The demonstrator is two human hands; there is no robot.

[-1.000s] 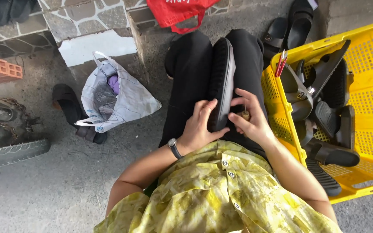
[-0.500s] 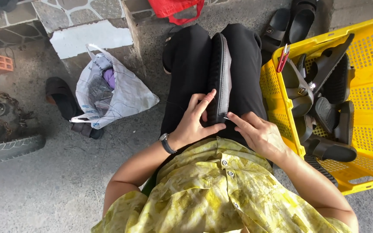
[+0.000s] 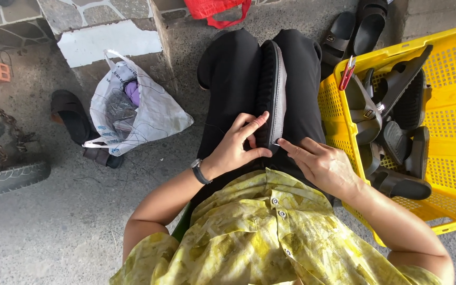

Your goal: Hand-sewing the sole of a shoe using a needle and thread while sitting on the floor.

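The black sandal sole (image 3: pixel 271 89) lay on edge along the lap, between the thighs. The left hand (image 3: pixel 238 145) clasped its near end, fingers curled round it. The right hand (image 3: pixel 323 164) pinched something thin, likely a needle, at the sole's rim. Stitching looked mid-way, though how much was done could not be told; several black sandals waited in the yellow crate (image 3: pixel 449 121)

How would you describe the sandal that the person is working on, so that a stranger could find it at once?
Find the seated person's black trousers. A black sandal lies on its edge along the lap between the thighs, with the left hand gripping its near end and the right hand touching it there. Unlike the black sandals in the yellow crate, it alone rests on the lap.
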